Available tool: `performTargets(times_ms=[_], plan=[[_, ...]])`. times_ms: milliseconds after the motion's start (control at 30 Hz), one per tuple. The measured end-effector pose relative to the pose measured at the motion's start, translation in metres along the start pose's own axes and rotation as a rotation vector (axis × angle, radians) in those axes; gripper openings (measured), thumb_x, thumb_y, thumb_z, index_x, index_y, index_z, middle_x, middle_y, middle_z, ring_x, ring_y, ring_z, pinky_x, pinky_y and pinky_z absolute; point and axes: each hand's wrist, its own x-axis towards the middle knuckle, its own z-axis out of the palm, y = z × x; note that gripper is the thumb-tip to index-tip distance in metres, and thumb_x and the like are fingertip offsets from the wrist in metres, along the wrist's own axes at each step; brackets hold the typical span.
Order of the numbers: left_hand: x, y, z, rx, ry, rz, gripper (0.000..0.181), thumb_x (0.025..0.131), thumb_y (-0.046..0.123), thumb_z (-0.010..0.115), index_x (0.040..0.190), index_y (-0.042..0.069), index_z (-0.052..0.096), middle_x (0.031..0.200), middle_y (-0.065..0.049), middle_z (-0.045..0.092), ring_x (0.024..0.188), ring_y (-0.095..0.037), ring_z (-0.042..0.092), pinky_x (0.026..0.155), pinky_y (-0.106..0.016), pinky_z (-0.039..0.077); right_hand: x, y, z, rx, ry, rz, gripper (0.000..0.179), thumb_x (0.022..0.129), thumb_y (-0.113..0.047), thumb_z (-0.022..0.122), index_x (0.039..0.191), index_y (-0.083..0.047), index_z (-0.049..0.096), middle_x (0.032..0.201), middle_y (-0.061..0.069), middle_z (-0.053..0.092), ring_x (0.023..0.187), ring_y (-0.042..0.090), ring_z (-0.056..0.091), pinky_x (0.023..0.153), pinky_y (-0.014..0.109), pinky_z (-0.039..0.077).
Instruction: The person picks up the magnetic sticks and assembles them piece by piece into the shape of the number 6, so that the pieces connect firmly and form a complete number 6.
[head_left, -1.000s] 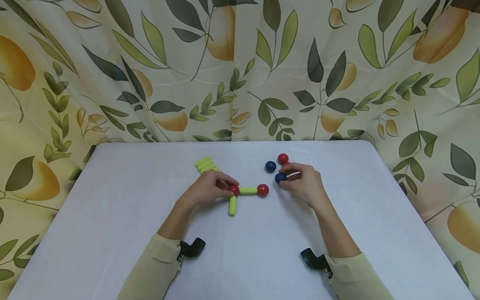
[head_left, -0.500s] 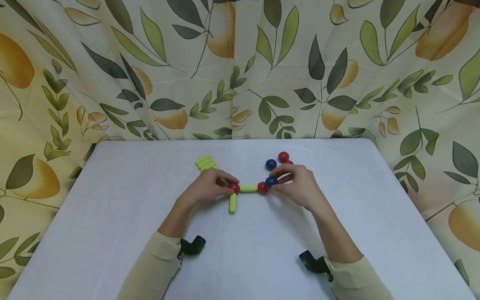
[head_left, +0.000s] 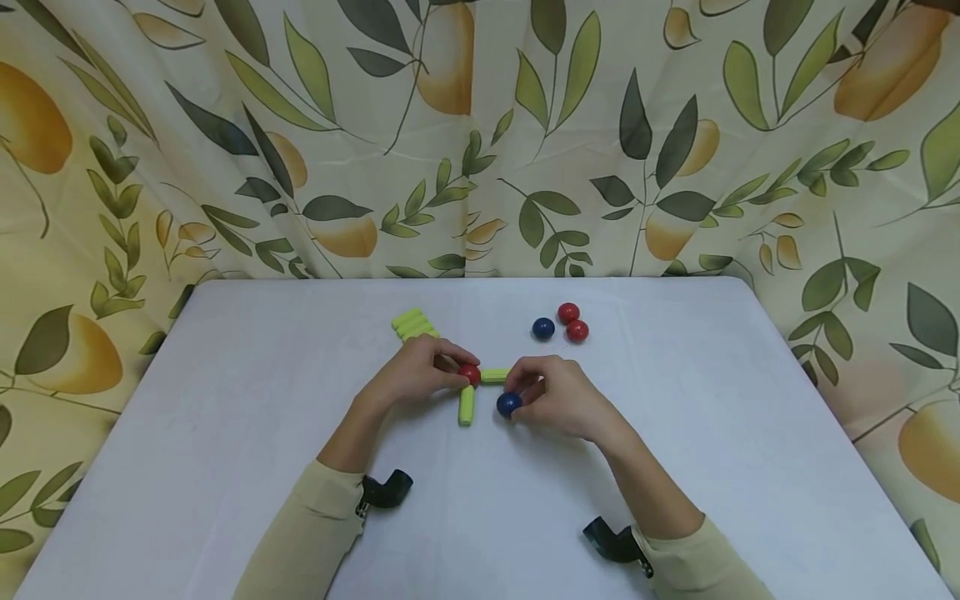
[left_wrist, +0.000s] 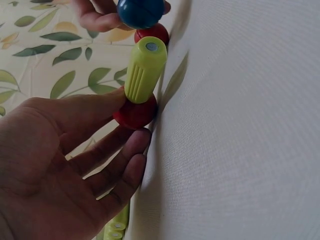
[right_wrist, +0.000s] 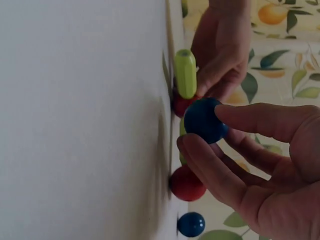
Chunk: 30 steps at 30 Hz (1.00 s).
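Note:
My left hand (head_left: 422, 367) grips a red ball (head_left: 469, 374) between thumb and fingers. Two light-green rods meet this ball: one rod (head_left: 467, 407) points toward the near edge, the other rod (head_left: 492, 376) runs right. In the right wrist view a second red ball (right_wrist: 188, 183) sits at the far end of the right-hand rod; in the head view my right hand (head_left: 558, 397) covers it. Thumb and fingertips of that hand pinch a blue ball (head_left: 509, 405), held above the table near the free end of the near rod. A grey metal disc shows in that rod's tip in the left wrist view.
Beyond the hands, a blue ball (head_left: 543, 328) and two red balls, a far one (head_left: 568, 313) and a nearer one (head_left: 577, 332), lie on the white table (head_left: 225, 433). Several green rods (head_left: 413, 324) lie side by side behind my left hand. A patterned curtain (head_left: 480, 167) hangs behind.
My right hand has carried the blue ball left and nearer, past the red ball on the right-hand rod. The left hand stays on its red ball.

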Motion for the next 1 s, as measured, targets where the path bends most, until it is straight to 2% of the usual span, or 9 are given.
performTargets(times_ms=[167,500,600,1000], plan=[[0.0,0.0,0.0,-0.004,0.002,-0.009,0.029,0.09,0.014,0.082,0.119,0.019,0.08,0.114,0.002,0.076,0.099,-0.016,0.068,0.088,-0.031,0.058,0.0,-0.006,0.01,-0.001,-0.052,0.007,0.024,0.081,-0.003,0.085,0.1,-0.012,0.073,0.097,0.002,0.071,0.085,0.018,0.069,0.074,0.033,0.06],[0.001,-0.002,0.0,0.011,0.004,0.004,0.029,0.09,0.016,0.083,0.118,0.019,0.08,0.111,0.003,0.077,0.096,-0.015,0.069,0.088,-0.031,0.057,0.0,-0.012,0.027,-0.033,-0.095,-0.001,0.023,0.078,-0.002,0.086,0.093,-0.012,0.072,0.087,0.002,0.07,0.08,0.018,0.065,0.07,0.031,0.055],[0.001,-0.002,0.0,0.016,0.0,0.004,0.029,0.09,0.016,0.083,0.119,0.019,0.08,0.11,0.003,0.077,0.096,-0.015,0.068,0.087,-0.03,0.057,0.0,-0.013,0.031,-0.014,-0.109,-0.006,0.023,0.078,-0.002,0.087,0.093,-0.012,0.072,0.088,0.002,0.069,0.08,0.017,0.064,0.071,0.03,0.056],[0.001,-0.002,-0.001,0.012,-0.006,0.002,0.029,0.09,0.013,0.082,0.118,0.018,0.08,0.109,0.003,0.077,0.093,-0.015,0.068,0.086,-0.03,0.057,0.0,-0.015,0.043,0.018,-0.084,-0.068,0.027,0.078,-0.007,0.091,0.096,-0.009,0.071,0.088,0.003,0.068,0.079,0.015,0.064,0.071,0.025,0.058]])
